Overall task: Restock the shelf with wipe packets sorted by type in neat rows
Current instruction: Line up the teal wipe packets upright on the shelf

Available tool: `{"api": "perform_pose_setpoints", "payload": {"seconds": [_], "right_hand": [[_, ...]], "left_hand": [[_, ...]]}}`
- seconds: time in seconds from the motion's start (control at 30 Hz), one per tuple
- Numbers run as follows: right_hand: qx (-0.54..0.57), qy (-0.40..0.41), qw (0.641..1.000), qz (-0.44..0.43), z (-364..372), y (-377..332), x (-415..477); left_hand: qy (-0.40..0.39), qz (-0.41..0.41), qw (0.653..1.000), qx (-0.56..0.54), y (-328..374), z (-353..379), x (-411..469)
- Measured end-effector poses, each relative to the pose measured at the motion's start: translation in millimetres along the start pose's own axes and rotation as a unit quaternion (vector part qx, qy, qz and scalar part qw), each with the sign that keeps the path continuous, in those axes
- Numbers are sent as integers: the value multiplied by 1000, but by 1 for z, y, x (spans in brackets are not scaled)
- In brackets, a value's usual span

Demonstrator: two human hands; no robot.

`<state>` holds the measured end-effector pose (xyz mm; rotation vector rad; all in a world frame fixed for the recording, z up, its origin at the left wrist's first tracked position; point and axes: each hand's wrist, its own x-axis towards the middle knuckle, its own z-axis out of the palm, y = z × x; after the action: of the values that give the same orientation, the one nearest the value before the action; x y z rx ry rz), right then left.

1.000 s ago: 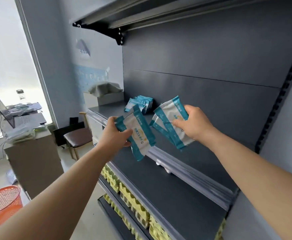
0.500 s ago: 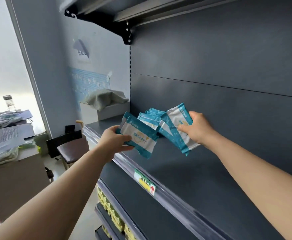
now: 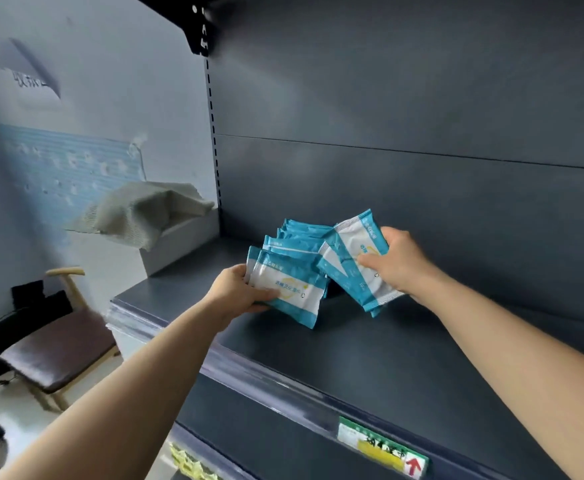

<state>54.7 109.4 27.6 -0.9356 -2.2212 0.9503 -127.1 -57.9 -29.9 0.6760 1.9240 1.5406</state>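
From the head view, my left hand (image 3: 238,289) grips a blue-and-white packet (image 3: 292,294) by its left end, thumb across the printed front and fingers curled behind it. It is tilted, low over the left part of the shelf (image 3: 353,362); I cannot tell whether its lower corner touches the board. My right hand (image 3: 396,266) is clamped on a second packet (image 3: 354,252), thumb on the face, with the packet slanting up to the left (a second one may be tucked behind it, I cannot tell). Between and behind the two stands a row (image 3: 301,233) of the same packets on edge, near the back panel (image 3: 422,98); both held packets overlap it from here. A label (image 3: 384,448) with a red arrow sits in the shelf's front rail. At the shelf's left end is a white box (image 3: 179,242) with a grey cloth (image 3: 145,209) draped on it, and a chair (image 3: 55,348) stands on the floor below.
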Motion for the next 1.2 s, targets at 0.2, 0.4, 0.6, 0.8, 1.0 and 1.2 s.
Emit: {"api": "perform_pose_setpoints", "payload": {"seconds": [0.2,0.4,0.6,0.8,1.0,1.2], "right_hand": [[-8,64,996,59,9,-6,-8],[-17,96,992,76,6,-4,-6],[11,22,998,57,10,-10,0],[-92,-49,994,43,32,-16,17],[-148,-37,986,60,28,-11,23],[-142,-55,986,73,27,-12,21]], "left_hand": [[16,63,974,215,-9,-8,51],[33,100,958,267,-3,0,76],[23,134,940,314,-6,-1,85],[-58,86,979,174,-5,-20,93],[-103,62,990,69,-11,-29,94],[48,262,944,193,-11,-27,98]]}}
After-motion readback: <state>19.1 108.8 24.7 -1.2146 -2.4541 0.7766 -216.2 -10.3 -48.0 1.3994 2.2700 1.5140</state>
